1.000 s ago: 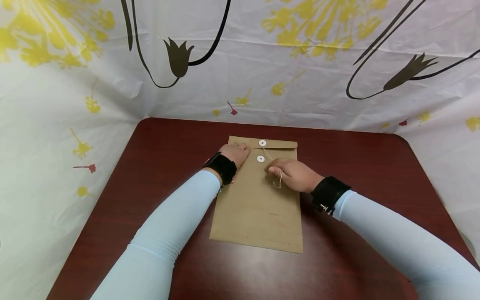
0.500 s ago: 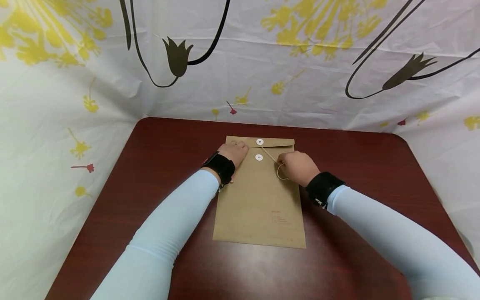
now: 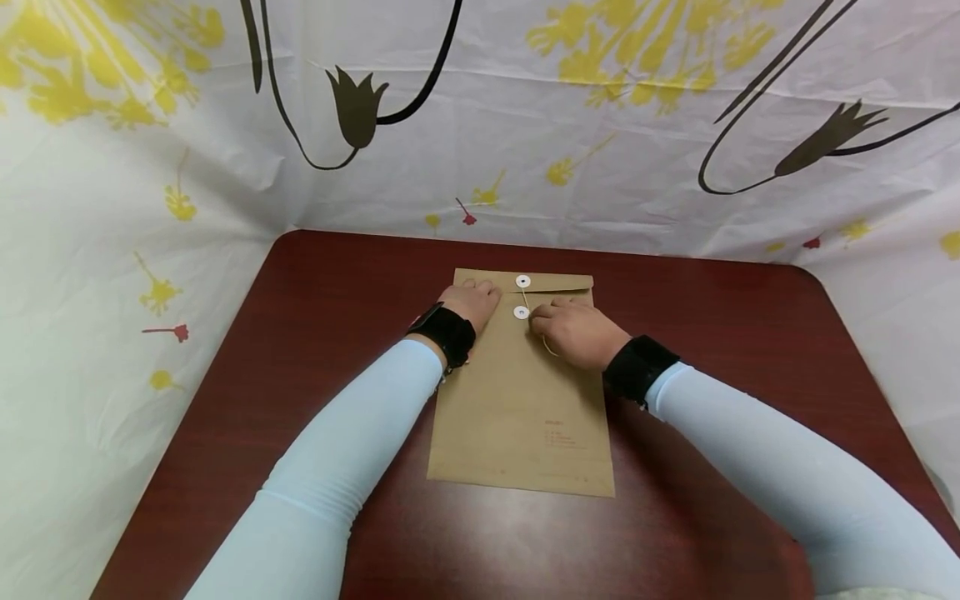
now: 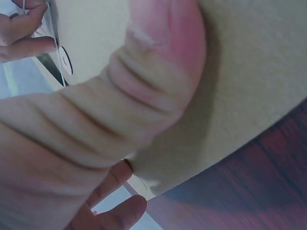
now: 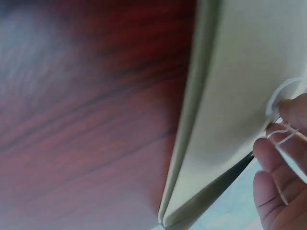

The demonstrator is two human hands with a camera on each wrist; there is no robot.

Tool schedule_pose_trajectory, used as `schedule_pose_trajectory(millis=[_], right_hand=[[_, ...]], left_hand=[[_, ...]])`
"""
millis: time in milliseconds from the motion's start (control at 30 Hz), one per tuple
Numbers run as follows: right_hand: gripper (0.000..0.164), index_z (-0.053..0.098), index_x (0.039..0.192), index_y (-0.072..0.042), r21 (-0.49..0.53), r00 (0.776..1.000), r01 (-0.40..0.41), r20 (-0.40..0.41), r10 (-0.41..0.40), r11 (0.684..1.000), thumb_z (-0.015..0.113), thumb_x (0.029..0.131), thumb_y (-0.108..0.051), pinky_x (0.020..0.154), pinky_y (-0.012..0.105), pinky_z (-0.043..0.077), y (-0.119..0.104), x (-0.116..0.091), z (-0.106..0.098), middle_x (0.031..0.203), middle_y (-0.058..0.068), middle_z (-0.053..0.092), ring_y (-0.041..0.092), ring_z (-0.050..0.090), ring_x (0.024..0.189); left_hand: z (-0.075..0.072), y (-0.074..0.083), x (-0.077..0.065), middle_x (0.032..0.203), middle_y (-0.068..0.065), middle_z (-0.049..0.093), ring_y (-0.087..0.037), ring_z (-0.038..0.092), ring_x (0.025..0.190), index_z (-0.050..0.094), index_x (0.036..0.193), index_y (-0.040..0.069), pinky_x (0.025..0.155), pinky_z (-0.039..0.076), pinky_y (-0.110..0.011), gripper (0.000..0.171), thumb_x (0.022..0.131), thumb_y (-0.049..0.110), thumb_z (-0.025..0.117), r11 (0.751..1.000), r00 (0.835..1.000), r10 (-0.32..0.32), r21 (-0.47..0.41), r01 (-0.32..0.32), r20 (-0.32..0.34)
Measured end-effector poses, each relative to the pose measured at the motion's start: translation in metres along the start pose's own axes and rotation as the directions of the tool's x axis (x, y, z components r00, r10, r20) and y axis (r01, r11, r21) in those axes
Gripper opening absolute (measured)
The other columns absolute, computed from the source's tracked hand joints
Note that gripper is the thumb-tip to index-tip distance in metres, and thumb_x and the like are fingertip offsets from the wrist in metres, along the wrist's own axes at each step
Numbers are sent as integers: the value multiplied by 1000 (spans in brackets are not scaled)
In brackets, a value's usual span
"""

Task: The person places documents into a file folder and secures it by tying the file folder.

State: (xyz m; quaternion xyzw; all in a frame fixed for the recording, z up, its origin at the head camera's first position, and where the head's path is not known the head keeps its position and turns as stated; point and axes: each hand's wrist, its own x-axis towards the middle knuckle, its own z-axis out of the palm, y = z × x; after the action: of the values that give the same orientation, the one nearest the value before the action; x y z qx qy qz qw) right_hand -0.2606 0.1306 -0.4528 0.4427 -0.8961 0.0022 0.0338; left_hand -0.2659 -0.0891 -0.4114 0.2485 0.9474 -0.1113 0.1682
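A brown paper envelope [image 3: 517, 400] lies flat with its flap folded down. One white button [image 3: 522, 282] sits on the flap, and a second white button [image 3: 521, 312] lies just below it. From the upper button a thin string [image 3: 525, 297] runs down to my right hand [image 3: 577, 332], which pinches it beside the lower button; a loop of string [image 5: 283, 91] shows at the fingers in the right wrist view. My left hand [image 3: 471, 305] rests on the envelope's upper left edge, fingers extended, with its thumb [image 4: 163, 52] over the paper in the left wrist view.
The envelope lies on a dark red-brown wooden table [image 3: 337, 275] with rounded far corners. A white patterned cloth [image 3: 465, 150] hangs behind it and along both sides. Red print [image 3: 562, 435] marks the envelope's lower right.
My right hand first moved up and right, drawing the string out taut, then came back left beside the lower button. The left hand stays at the envelope's edge.
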Motion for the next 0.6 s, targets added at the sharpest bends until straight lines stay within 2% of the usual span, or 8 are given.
schedule_pose_trajectory(millis=[67, 133, 233, 300, 433, 600], right_hand=[[11, 68, 103, -10, 4, 1000, 17, 9, -17, 1000, 59, 97, -11, 87, 43, 52, 1, 1, 1, 122, 8, 66, 29, 62, 106], [13, 69, 106, -10, -10, 999, 36, 14, -36, 999, 59, 98, -12, 89, 43, 53, 1, 2, 2, 127, 9, 65, 30, 61, 108], [15, 69, 110, -8, -16, 999, 53, 12, -53, 998, 60, 98, -11, 90, 43, 52, 1, 1, 4, 128, 10, 64, 30, 61, 107], [14, 69, 109, -8, 18, 998, 57, 1, -57, 998, 60, 98, -11, 92, 43, 51, 0, 1, 5, 124, 10, 66, 30, 61, 105], [10, 68, 102, -5, 184, 999, 32, 0, -33, 982, 59, 98, -6, 98, 43, 48, 1, 2, 7, 117, 13, 68, 31, 63, 106], [12, 68, 96, -5, 332, 999, -28, 33, 19, 943, 56, 97, 1, 105, 44, 43, 5, 0, 4, 125, 17, 67, 32, 61, 119]], left_hand=[[0, 1, 0, 149, -10, 42, -30, 45, 132, 33, 156, 20, 99, 50, -43, 119, 57, 21, 99, 999, 1000, 1, -35, -1, -10], [0, 4, 0, 147, -13, 44, -34, 51, 126, 34, 155, 28, 96, 51, -45, 107, 68, 16, 94, 998, 1000, 8, -65, -8, -9], [-1, 11, 2, 144, -18, 45, -38, 57, 118, 31, 155, 37, 91, 52, -46, 83, 90, 15, 76, 998, 1000, 7, -60, -6, 20], [-2, 15, 3, 143, -20, 45, -38, 60, 111, 28, 155, 40, 88, 53, -45, 68, 101, 16, 61, 999, 999, 1, -33, 1, 43], [-4, 19, 5, 144, -21, 44, -37, 61, 105, 26, 154, 42, 82, 53, -44, 59, 106, 19, 50, 1000, 996, -11, -13, 12, 92], [-8, 23, 3, 147, -23, 40, -36, 61, 103, 27, 153, 41, 80, 51, -45, 61, 103, 20, 57, 999, 993, -24, -34, 28, 117]])
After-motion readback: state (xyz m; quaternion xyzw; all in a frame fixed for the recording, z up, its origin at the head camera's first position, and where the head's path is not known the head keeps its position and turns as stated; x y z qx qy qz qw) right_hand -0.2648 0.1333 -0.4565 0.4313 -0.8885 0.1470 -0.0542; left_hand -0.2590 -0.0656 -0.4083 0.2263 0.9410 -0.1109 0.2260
